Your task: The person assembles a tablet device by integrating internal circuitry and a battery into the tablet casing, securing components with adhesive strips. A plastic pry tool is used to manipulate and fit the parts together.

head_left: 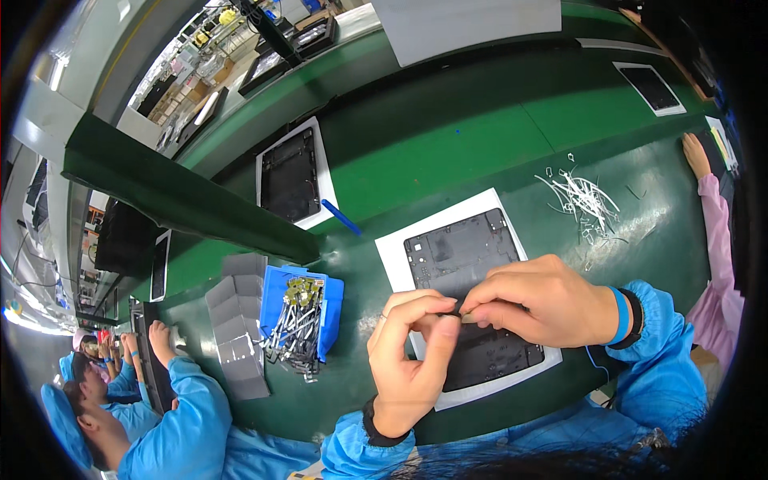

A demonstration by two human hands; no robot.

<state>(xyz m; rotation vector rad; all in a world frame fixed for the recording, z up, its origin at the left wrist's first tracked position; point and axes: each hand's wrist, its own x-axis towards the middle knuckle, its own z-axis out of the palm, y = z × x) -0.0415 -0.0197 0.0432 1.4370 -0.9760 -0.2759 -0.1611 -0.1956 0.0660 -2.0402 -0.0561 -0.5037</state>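
Green matting covered our bench (448, 152), where we counted two dark tablet frames on white sheets: one (468, 300) under our hands, one (290, 174) farther off. One blue tray (332, 308) held flex parts. Our left hand (408, 360) and right hand (540, 300) met, fingertips pinched together on one tiny strip (462, 318) above the near frame.

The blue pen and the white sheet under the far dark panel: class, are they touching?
Touching. The head view shows the blue pen with its upper end lying on the lower right corner of the white sheet, no gap visible.
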